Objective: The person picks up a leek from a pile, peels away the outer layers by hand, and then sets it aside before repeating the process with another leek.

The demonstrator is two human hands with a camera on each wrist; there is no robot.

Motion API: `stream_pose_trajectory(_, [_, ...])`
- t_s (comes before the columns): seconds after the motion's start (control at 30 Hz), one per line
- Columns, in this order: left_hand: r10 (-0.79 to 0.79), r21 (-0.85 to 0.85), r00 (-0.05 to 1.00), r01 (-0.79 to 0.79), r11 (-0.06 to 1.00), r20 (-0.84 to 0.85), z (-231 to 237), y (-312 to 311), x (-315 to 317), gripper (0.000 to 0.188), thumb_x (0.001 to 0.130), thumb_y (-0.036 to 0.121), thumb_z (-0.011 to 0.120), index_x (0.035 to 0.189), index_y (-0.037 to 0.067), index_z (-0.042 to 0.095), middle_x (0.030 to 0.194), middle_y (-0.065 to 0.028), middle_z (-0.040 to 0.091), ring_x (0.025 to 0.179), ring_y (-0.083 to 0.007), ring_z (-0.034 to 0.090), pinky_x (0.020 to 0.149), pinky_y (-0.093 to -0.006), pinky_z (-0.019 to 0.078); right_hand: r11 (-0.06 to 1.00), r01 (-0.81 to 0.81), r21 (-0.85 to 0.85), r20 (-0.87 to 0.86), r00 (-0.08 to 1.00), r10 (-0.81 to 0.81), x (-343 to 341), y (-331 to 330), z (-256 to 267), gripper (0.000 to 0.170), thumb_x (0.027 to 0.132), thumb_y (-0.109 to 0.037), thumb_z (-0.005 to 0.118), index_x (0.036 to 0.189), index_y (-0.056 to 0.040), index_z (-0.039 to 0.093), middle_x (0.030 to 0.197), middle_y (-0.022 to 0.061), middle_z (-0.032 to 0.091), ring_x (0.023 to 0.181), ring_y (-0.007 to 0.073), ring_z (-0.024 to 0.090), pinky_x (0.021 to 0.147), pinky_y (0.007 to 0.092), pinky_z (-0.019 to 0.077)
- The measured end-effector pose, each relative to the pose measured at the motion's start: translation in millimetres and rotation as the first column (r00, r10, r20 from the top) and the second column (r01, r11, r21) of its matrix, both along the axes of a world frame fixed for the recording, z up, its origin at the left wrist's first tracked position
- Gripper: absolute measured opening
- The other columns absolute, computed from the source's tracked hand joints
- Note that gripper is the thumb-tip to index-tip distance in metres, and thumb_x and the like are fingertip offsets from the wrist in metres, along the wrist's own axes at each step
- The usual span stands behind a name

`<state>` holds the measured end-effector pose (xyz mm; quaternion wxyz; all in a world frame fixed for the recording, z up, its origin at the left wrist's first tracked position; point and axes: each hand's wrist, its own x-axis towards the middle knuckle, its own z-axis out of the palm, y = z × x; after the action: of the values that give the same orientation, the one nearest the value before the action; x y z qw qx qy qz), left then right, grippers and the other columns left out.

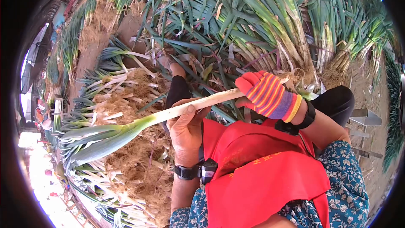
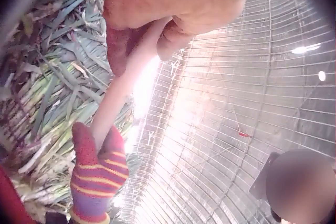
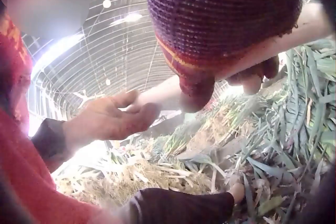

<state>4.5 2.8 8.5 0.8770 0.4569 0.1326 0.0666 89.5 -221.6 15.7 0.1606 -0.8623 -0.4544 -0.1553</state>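
Observation:
A long green onion (image 1: 206, 101) stretches slantwise across the person's lap in the head view, its green leaves at the left and its root end at the right. The bare left hand (image 1: 185, 133) grips the pale stalk just above where it turns green, thumb on top. Nearer the roots, the right hand (image 1: 265, 95), in a red, yellow and purple striped glove, holds the stalk too. The left wrist view shows the bare fingers (image 2: 118, 50) curled about the stalk. In the right wrist view the gloved hand (image 3: 220, 24) covers part of it.
Beside the left arm lies a pile of green onions (image 1: 139, 173) with roots showing. Tall bundles of green onions (image 1: 270, 25) stand ahead, with loose leaves around the feet. A red apron (image 1: 261, 169) covers the lap. A metal stand (image 1: 366, 117) is at the right.

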Motion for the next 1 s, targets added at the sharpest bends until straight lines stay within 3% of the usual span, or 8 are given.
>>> stream_pose_trajectory(0.2, [-0.026,0.033,0.998,0.024,0.999,0.057,3,-2,-7,0.024,0.086,0.010,0.061,0.104,-0.004,0.057,0.101,-0.0184,0.063,0.097,-0.0312,0.063,0.087,-0.0450,0.0537,0.975,-0.218,-0.040,-0.237,0.950,0.202,13,5,7,0.031,0.076,-0.024,0.068,0.095,-0.0025,0.056,0.082,0.0126,0.057,0.066,0.0342,0.057,0.056,0.0416,0.0448])
stream_pose_trajectory(0.33, [-0.059,0.032,0.993,0.056,0.998,0.104,1,0,-12,0.025,0.085,0.009,0.061,0.105,-0.004,0.056,0.104,-0.0206,0.062,0.096,-0.0327,0.063,0.088,-0.0438,0.0534,0.930,-0.320,0.183,-0.472,0.801,0.369,18,4,2,0.017,0.081,-0.015,0.062,0.090,-0.0010,0.057,0.075,0.0139,0.055,0.067,0.0356,0.056,0.056,0.0420,0.0448])
stream_pose_trajectory(0.43, [-0.063,0.049,0.992,0.058,0.997,0.106,0,0,-13,0.026,0.085,0.009,0.061,0.106,-0.004,0.056,0.103,-0.0211,0.062,0.094,-0.0324,0.064,0.085,-0.0420,0.0544,0.910,-0.358,0.209,-0.341,0.845,0.411,13,5,-5,0.017,0.082,-0.014,0.061,0.090,-0.0004,0.057,0.073,0.0144,0.055,0.067,0.0363,0.056,0.055,0.0416,0.0446])
stream_pose_trajectory(0.6, [-0.008,0.066,0.999,0.006,0.998,0.034,1,-6,-14,0.020,0.085,0.008,0.060,0.102,-0.003,0.058,0.099,-0.0188,0.064,0.091,-0.0299,0.065,0.082,-0.0409,0.0553,0.996,-0.006,0.084,-0.262,0.965,0.028,-10,5,-20,0.023,0.076,-0.011,0.067,0.095,-0.0011,0.058,0.083,0.0142,0.060,0.067,0.0339,0.058,0.056,0.0402,0.0455])
stream_pose_trajectory(0.73, [0.137,-0.008,0.990,-0.138,0.990,-0.015,4,-20,-8,0.015,0.085,0.007,0.061,0.097,-0.002,0.060,0.093,-0.0156,0.064,0.087,-0.0278,0.065,0.080,-0.0416,0.0557,0.921,-0.016,0.390,0.041,0.999,0.000,-24,38,-3,0.031,0.071,-0.008,0.069,0.100,-0.0023,0.059,0.087,0.0149,0.060,0.067,0.0337,0.059,0.056,0.0402,0.0454])
stream_pose_trajectory(0.8, [0.130,-0.048,0.992,-0.130,0.990,-0.004,6,-29,-6,0.014,0.084,0.007,0.062,0.096,-0.001,0.060,0.092,-0.0146,0.064,0.085,-0.0271,0.066,0.078,-0.0416,0.0563,0.937,0.039,0.347,0.024,0.998,-0.050,-21,41,-21,0.031,0.071,-0.010,0.069,0.100,-0.0023,0.059,0.087,0.0150,0.059,0.064,0.0308,0.058,0.055,0.0393,0.0450])
stream_pose_trajectory(0.93, [0.099,0.030,0.995,-0.099,0.995,-0.012,-7,-25,-12,0.014,0.082,0.003,0.061,0.096,-0.002,0.060,0.091,-0.0141,0.064,0.086,-0.0253,0.065,0.080,-0.0385,0.0551,0.963,0.212,0.168,-0.313,0.938,-0.152,0,53,-42,0.018,0.083,-0.018,0.063,0.092,-0.0027,0.060,0.076,0.0157,0.058,0.064,0.0318,0.058,0.056,0.0417,0.0454])
stream_pose_trajectory(1.0, [0.063,0.110,0.998,-0.062,0.992,-0.008,-22,-22,-14,0.016,0.082,0.003,0.061,0.097,-0.002,0.060,0.093,-0.0155,0.064,0.087,-0.0262,0.065,0.080,-0.0393,0.0557,0.987,0.154,0.040,-0.871,0.489,-0.041,17,56,-50,0.017,0.084,-0.018,0.061,0.083,-0.0017,0.056,0.071,0.0208,0.059,0.064,0.0345,0.059,0.051,0.0383,0.0457])
